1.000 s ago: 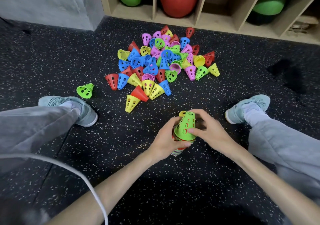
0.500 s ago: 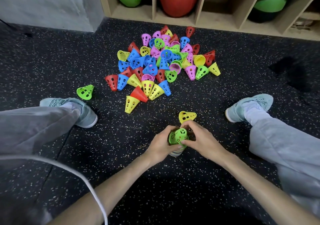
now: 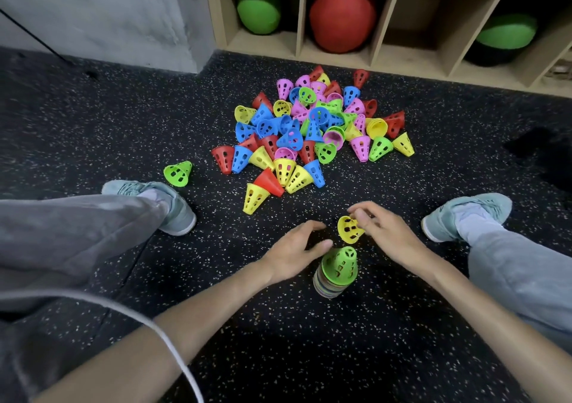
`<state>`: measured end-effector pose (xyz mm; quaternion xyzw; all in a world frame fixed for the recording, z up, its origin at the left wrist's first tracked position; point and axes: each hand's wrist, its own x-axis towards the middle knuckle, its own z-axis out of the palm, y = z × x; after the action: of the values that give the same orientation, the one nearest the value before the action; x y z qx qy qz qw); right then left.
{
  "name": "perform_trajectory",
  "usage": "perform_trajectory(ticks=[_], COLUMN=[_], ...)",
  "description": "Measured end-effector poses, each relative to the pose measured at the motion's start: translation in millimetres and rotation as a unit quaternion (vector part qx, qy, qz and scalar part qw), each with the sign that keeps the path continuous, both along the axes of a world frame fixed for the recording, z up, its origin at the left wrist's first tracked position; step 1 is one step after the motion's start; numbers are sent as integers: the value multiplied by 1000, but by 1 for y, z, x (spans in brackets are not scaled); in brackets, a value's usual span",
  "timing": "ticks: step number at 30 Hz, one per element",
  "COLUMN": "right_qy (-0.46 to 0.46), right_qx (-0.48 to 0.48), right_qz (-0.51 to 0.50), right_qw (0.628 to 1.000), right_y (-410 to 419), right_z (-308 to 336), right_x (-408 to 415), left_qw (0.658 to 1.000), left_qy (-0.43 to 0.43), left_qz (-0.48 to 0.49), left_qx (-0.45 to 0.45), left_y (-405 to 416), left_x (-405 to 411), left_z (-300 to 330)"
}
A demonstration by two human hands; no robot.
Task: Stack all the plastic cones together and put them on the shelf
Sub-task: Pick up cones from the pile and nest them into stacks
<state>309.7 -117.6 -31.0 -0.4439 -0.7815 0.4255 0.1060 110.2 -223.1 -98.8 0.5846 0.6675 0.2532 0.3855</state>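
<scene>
While you sit on the black speckled rubber floor [image 3: 130, 117] with legs spread, no brand, label or writing can be read anywhere in view. Your right hand [image 3: 385, 235] pinches a yellow perforated plastic cone [image 3: 349, 229] at its narrow end, thumb and fingers closed on it, holding it tilted just above the floor. Your left hand [image 3: 294, 252] hangs relaxed, fingers loosely spread and gripping nothing, its thumb just beside the stack of nested plastic cones [image 3: 335, 274]. That stack stands upright on the floor between your hands, capped by a bright green perforated cone [image 3: 340, 264], with thin multicoloured rims banded below it. Ahead lies the loose heap of plastic cones [image 3: 312, 130] in red, blue, yellow, pink and green, all pierced with small rectangular holes, most tipped on their sides. One lone green cone [image 3: 178, 172] rests apart, near your left pale teal sneaker [image 3: 154, 201]; your right pale teal sneaker [image 3: 464, 216] sits well to the other side. Beyond the heap stands the light wooden cubby shelf [image 3: 380, 58], its compartments holding a green ball [image 3: 259, 7], a red ball [image 3: 342, 17] and a green-topped black object [image 3: 503, 38]. Between stack and shelf, the cone heap fills the floor. A white cable [image 3: 148, 322] curves across your left forearm.
</scene>
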Motion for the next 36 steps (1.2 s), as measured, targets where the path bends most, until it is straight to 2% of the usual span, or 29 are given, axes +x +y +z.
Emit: perform_trajectory(ticks=[6,9,16,23,27,31,33,36], right_qy=[-51,-65,-57,-55,-45,-8,1,10], right_qx=[41,18,-12,-12,4,16,20,40], right_qz=[50,44,49,27,-20,-57,-75,-95], right_qw=[997,997,997,998,999,998,997,995], right_y=[26,47,75,100,110,120,126,135], right_z=[7,1,-33,-81,-98,-108,-112,-119], right_x=[-48,-76,-123,-142,-150,-158,-159,-160], left_qw=[984,975,967,967,963,947,943,936], left_qy=[178,221,217,148,113,168,148,72], left_qz=[-20,-7,124,199,237,274,300,342], left_qx=[-9,-18,-47,-57,-68,-22,0,34], left_y=[13,20,38,56,64,69,70,66], left_x=[-46,-72,-121,-143,-147,-147,-146,-139], left_z=[7,3,-22,-61,-82,-102,-111,-122])
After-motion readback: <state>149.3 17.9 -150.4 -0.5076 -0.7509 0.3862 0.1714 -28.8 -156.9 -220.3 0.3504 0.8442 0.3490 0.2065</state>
